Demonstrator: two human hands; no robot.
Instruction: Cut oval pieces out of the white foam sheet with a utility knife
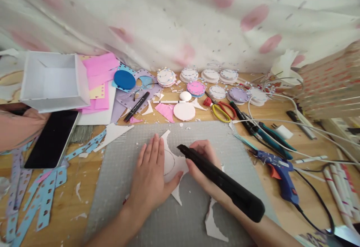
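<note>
My left hand point(152, 170) lies flat with its fingers stretched, pressing a white foam sheet piece point(168, 162) onto the grey cutting mat point(118, 179). A curved pencil-like line is drawn on that piece, partly hidden under my fingers. My right hand point(206, 160) is closed around a black utility knife point(225, 183), whose dark tip points up and left, above the mat and just right of the foam piece. A curved white offcut point(213, 224) lies on the mat near my right forearm.
Several decorated white discs point(189, 74) stand along the back. Scissors point(222, 110), black marker point(137, 106), pliers point(274, 140) and a blue glue gun point(278, 170) with cables lie around the mat. At left are a white box point(54, 80), phone point(52, 138) and blue paper strips point(46, 202).
</note>
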